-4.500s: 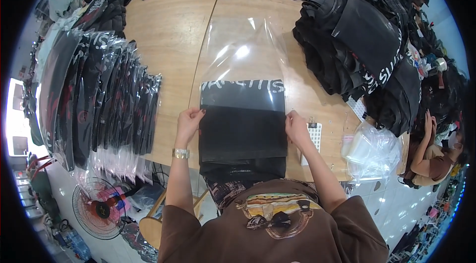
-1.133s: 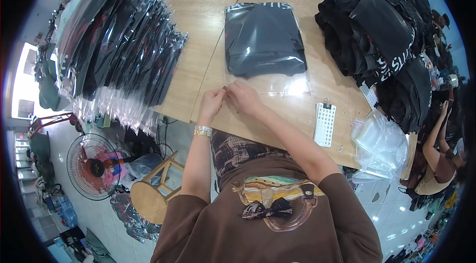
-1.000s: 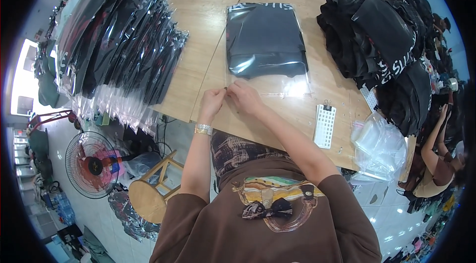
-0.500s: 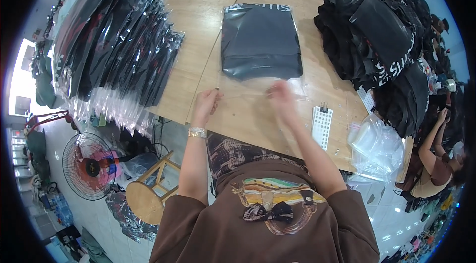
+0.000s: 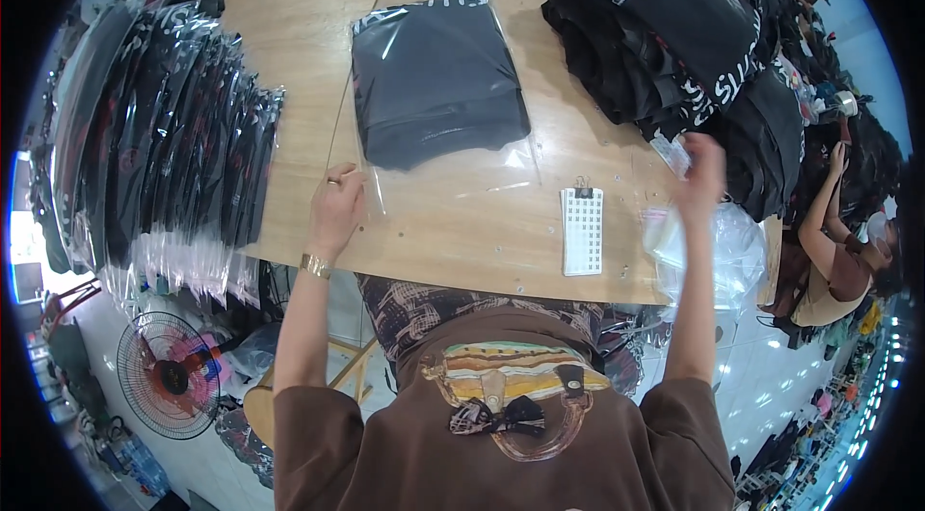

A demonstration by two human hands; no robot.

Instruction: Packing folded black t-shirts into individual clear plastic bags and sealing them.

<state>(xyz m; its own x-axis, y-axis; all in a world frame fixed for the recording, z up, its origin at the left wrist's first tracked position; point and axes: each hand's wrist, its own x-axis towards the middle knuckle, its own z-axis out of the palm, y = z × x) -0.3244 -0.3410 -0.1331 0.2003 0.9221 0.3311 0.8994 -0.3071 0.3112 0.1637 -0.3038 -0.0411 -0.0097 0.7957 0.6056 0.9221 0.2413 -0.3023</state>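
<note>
Folded dark garment (image 5: 438,78) in clear plastic bag (image 5: 453,174), flat, left hand (image 5: 335,208) touching

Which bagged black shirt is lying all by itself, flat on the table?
The bagged shirt in the middle of the table, with the left hand on its bag's open end. The other bagged shirts overlap in a row at the left.

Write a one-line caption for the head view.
Left hand pins clear plastic bag holding folded black garment on wooden table; right hand lifted.
</note>
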